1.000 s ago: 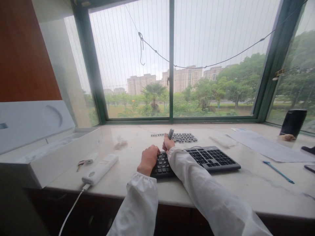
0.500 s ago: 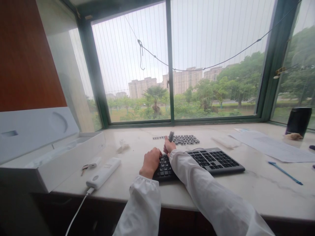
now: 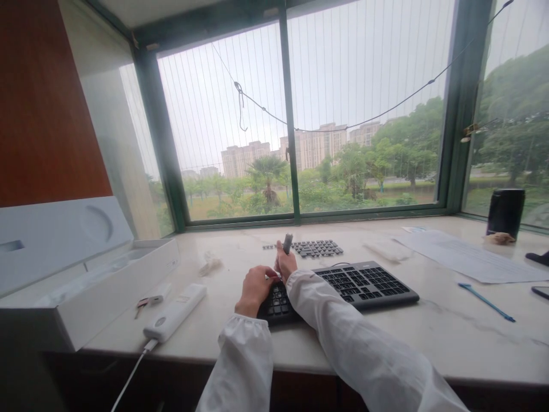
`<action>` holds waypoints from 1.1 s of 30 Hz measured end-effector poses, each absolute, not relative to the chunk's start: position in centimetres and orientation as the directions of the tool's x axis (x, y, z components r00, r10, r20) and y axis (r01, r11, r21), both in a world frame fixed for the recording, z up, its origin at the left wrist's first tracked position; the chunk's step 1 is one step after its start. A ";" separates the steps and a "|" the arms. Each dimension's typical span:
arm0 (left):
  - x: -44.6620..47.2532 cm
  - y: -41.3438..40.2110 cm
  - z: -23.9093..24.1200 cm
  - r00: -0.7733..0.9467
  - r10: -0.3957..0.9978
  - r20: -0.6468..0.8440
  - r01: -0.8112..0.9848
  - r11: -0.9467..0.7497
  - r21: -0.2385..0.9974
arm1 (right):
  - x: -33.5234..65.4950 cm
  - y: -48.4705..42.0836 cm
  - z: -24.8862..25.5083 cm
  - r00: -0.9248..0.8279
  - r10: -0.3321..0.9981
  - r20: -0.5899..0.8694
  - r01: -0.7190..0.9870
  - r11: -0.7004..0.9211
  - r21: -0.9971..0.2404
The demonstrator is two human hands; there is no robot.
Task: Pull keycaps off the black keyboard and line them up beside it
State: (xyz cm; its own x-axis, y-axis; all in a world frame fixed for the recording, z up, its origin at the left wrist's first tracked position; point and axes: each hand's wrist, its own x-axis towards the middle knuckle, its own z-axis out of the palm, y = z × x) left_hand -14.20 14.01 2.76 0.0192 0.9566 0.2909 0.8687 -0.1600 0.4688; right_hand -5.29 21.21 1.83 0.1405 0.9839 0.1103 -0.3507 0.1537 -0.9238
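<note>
A black keyboard (image 3: 366,286) lies on the pale marble-patterned counter, and many of its key positions look bare of caps. My right hand (image 3: 285,264) is closed round a dark grey stubby tool (image 3: 287,242), whose thick end sticks up above the fist. The tool's lower end is hidden. My left hand (image 3: 254,287) rests at the keyboard's left end, thumb and forefinger pinched near the right hand; what is between them is too small to make out. Behind the keyboard, loose keycaps (image 3: 318,248) lie in rows. My right sleeve covers part of the keyboard.
Left are an open white box (image 3: 115,286), keys (image 3: 141,308) and a white device (image 3: 175,313) with a cable. To the right lie a blue stick-like tool (image 3: 486,302), a paper sheet (image 3: 463,257) and a dark can (image 3: 505,214). A window (image 3: 295,220) borders the back.
The view has shifted slightly. My left finger and thumb have lifted into a pinch closer to the right hand. The right hand still grips the dark tool, now tilted a little differently.
</note>
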 end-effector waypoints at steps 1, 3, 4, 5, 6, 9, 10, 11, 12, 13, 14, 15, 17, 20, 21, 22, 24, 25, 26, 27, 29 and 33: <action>-14.2 14.1 2.7 0.011 0.956 0.294 0.862 -0.158 0.482 | -5.3 21.1 1.8 0.147 0.981 0.123 -0.330 0.166 -0.929; -14.3 14.2 2.5 -0.005 0.952 0.305 0.857 -0.153 0.492 | -5.4 21.0 1.7 0.157 0.971 0.183 -0.244 0.218 -0.945; -14.3 14.3 2.4 -0.014 0.951 0.309 0.859 -0.147 0.491 | -5.4 20.8 1.7 0.160 0.961 0.227 -0.178 0.254 -0.951; -14.3 14.3 2.4 -0.021 0.950 0.311 0.863 -0.140 0.486 | -5.4 20.7 1.7 0.160 0.948 0.276 -0.103 0.294 -0.950; -14.3 14.4 2.4 -0.027 0.949 0.313 0.868 -0.133 0.478 | -5.4 20.6 1.7 0.159 0.933 0.323 -0.026 0.331 -0.943; -14.3 14.3 2.5 -0.042 0.953 0.300 0.880 -0.107 0.463 | -5.3 20.0 1.9 0.148 0.891 0.428 0.151 0.407 -0.901; -14.3 14.2 2.5 -0.046 0.954 0.295 0.882 -0.100 0.460 | -5.3 19.9 1.9 0.141 0.880 0.454 0.180 0.428 -0.885; -14.3 14.2 2.6 -0.051 0.955 0.291 0.884 -0.092 0.457 | -5.4 19.7 2.0 0.131 0.870 0.475 0.197 0.447 -0.873; -14.3 14.2 2.6 -0.056 0.955 0.290 0.888 -0.085 0.452 | -5.4 19.6 2.0 0.120 0.862 0.492 0.206 0.463 -0.862; -14.3 14.2 2.6 -0.061 0.955 0.289 0.892 -0.078 0.445 | -5.4 19.4 2.1 0.109 0.855 0.506 0.211 0.478 -0.853; -14.3 14.2 2.6 -0.065 0.955 0.288 0.897 -0.070 0.436 | -5.5 19.3 2.1 0.100 0.849 0.518 0.217 0.490 -0.844; -14.3 14.2 2.5 -0.069 0.956 0.285 0.902 -0.062 0.428 | -5.5 19.2 2.1 0.094 0.844 0.528 0.226 0.498 -0.837; -14.3 14.2 2.5 -0.076 0.958 0.275 0.909 -0.047 0.413 | -5.6 19.1 2.1 0.085 0.834 0.545 0.253 0.511 -0.821; -14.3 14.1 2.6 -0.081 0.963 0.258 0.915 -0.030 0.402 | -5.6 19.0 2.1 0.063 0.814 0.578 0.292 0.538 -0.790; -14.3 14.1 2.7 -0.084 0.964 0.253 0.916 -0.026 0.401 | -5.7 18.9 2.1 0.061 0.806 0.589 0.302 0.548 -0.780; -14.2 14.1 2.8 -0.086 0.965 0.247 0.916 -0.021 0.401 | -5.7 18.9 2.1 0.063 0.799 0.597 0.310 0.554 -0.773; -14.2 14.0 2.9 -0.089 0.968 0.234 0.916 -0.013 0.401 | -5.7 18.9 2.1 0.078 0.790 0.608 0.319 0.558 -0.766; -14.2 13.9 3.0 -0.092 0.969 0.227 0.916 -0.007 0.401 | -5.7 19.0 2.0 0.087 0.787 0.610 0.319 0.558 -0.766; -14.1 13.9 3.0 -0.094 0.970 0.222 0.916 -0.003 0.401 | -5.7 19.0 2.0 0.098 0.787 0.609 0.316 0.556 -0.769; -14.1 13.9 3.0 -0.098 0.971 0.219 0.915 0.001 0.402 | -5.7 19.0 2.0 0.110 0.789 0.605 0.307 0.552 -0.775; -14.1 13.8 3.1 -0.096 0.971 0.219 0.914 -0.001 0.406 | -5.6 19.1 2.0 0.140 0.797 0.588 0.286 0.536 -0.795; -13.9 13.7 3.0 -0.068 0.966 0.250 0.923 -0.034 0.384 | -5.4 19.1 2.3 0.158 0.810 0.564 0.279 0.512 -0.813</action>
State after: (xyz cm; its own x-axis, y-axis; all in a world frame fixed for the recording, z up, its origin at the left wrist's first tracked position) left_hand -13.94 13.74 3.04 -0.0681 0.9658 0.2501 0.9229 -0.0342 0.3835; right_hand -5.44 19.14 2.25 0.1582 0.8102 0.5645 0.2787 0.5118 -0.8127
